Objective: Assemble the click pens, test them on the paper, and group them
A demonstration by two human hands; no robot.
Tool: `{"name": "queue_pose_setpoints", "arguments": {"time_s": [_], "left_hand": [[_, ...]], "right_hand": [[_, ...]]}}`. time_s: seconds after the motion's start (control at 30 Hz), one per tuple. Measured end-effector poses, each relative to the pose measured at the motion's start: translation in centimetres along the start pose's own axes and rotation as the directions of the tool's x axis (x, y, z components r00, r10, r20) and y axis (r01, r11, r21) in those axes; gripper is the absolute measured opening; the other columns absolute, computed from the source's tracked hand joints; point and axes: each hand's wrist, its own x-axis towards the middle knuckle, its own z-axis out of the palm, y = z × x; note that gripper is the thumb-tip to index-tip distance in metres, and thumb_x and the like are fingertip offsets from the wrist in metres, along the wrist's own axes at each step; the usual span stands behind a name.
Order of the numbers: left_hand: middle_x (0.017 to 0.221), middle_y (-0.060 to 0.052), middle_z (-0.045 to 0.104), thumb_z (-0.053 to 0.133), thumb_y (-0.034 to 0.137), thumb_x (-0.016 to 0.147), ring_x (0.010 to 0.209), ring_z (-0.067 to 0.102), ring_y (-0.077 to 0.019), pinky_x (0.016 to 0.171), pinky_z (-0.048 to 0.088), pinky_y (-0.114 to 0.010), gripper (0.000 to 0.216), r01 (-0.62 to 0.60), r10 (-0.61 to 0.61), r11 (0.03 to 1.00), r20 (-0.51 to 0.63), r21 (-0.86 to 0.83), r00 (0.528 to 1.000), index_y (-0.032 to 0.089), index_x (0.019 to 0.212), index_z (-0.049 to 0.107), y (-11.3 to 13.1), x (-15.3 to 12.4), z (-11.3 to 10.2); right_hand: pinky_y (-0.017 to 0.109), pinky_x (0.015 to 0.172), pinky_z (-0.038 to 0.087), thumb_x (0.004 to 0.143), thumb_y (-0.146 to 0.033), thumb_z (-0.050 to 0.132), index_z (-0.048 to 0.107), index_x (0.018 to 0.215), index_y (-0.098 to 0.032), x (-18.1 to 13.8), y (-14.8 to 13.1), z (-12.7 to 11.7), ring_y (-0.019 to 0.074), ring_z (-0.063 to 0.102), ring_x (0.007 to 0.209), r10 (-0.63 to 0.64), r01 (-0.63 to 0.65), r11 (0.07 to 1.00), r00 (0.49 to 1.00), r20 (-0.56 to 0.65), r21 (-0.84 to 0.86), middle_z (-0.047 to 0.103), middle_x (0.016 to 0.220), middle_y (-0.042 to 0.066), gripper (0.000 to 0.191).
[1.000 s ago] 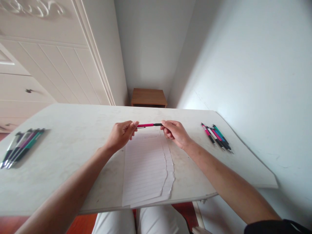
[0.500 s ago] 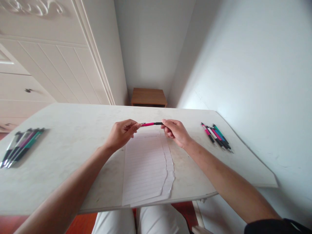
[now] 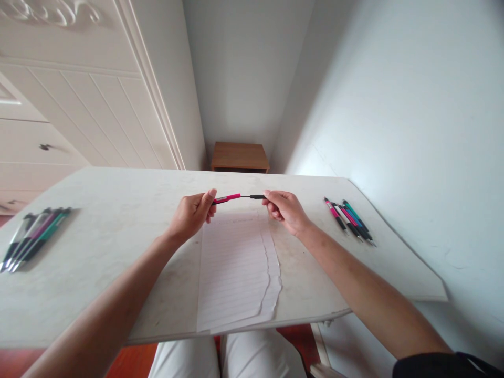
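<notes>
Pink pen (image 3: 227,198) held over paper (image 3: 234,268), well inside table (image 3: 118,236) edges.

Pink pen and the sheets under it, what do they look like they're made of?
Pink pen: likely plastic, smooth and slightly glossy, with a black, possibly rubbery grip section. Sheets: thin lined paper, matte, one long edge ragged as if torn.

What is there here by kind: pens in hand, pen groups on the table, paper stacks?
pink pen, held between left hand and right hand: 1
pen groups lying on the table: 2, the left group and the right group
lined paper stack: 1
Total: 4; single pens inside the groups are too small to count.
</notes>
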Motion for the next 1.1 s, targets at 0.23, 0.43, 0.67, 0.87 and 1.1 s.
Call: {"name": "queue_pose_setpoints", "arguments": {"time_s": [0.23,0.43,0.67,0.87,1.1], "left_hand": [[0.052,-0.001,0.059,0.039,0.059,0.093,0.046,0.056,-0.0117,0.049,0.043,-0.023,0.057,-0.022,0.022,1.000,0.011,-0.005,1.000,0.016,0.062,0.059,-0.1,0.1,-0.1],[0.052,-0.001,0.059,0.038,0.058,0.094,0.047,0.056,-0.0122,0.050,0.043,-0.023,0.055,-0.047,0.047,0.999,0.004,0.014,0.999,0.016,0.066,0.061,-0.2,0.2,-0.6],[0.056,0.000,0.059,0.040,0.053,0.096,0.050,0.056,-0.0125,0.052,0.044,-0.024,0.045,-0.079,0.079,0.995,0.003,-0.060,0.997,0.017,0.077,0.058,-0.9,0.5,-0.8],[0.055,0.002,0.058,0.054,0.045,0.089,0.045,0.053,-0.0110,0.047,0.043,-0.023,0.029,-0.071,0.068,0.968,-0.021,-0.240,0.997,0.018,0.077,0.054,-0.2,0.7,-0.5],[0.056,0.003,0.058,0.059,0.032,0.082,0.050,0.056,-0.0122,0.052,0.045,-0.024,0.015,-0.115,0.120,0.985,0.028,-0.131,0.992,0.017,0.084,0.063,-0.3,0.8,-0.7]], "right_hand": [[0.019,0.037,0.017,0.070,-0.049,0.076,0.069,0.069,-0.012,0.4,-0.7,-1.2,0.0030,0.038,0.042,0.097,-0.094,0.995,0.993,0.067,-0.046,0.051,0.054,-0.003,0.039],[0.019,0.038,0.021,0.070,-0.047,0.077,0.069,0.070,-0.012,0.6,-1.2,-2.1,0.0031,0.038,0.042,0.116,-0.113,0.993,0.988,0.107,-0.033,0.053,0.054,-0.003,0.036],[0.019,0.038,0.020,0.065,-0.044,0.080,0.067,0.066,-0.011,0.7,-2.5,-3.3,0.0032,0.037,0.041,0.132,-0.132,0.991,0.988,0.086,-0.002,0.053,0.052,-0.003,0.036],[0.020,0.037,0.020,0.065,-0.044,0.080,0.068,0.066,-0.011,0.9,-2.6,-3.6,0.0034,0.037,0.041,0.133,-0.134,0.991,0.988,0.083,0.007,0.053,0.051,-0.002,0.035],[0.018,0.037,0.022,0.067,-0.044,0.080,0.068,0.068,-0.010,0.9,-2.3,-3.5,0.0030,0.039,0.042,0.141,-0.142,0.990,0.984,0.108,-0.004,0.054,0.053,-0.002,0.036]]}}
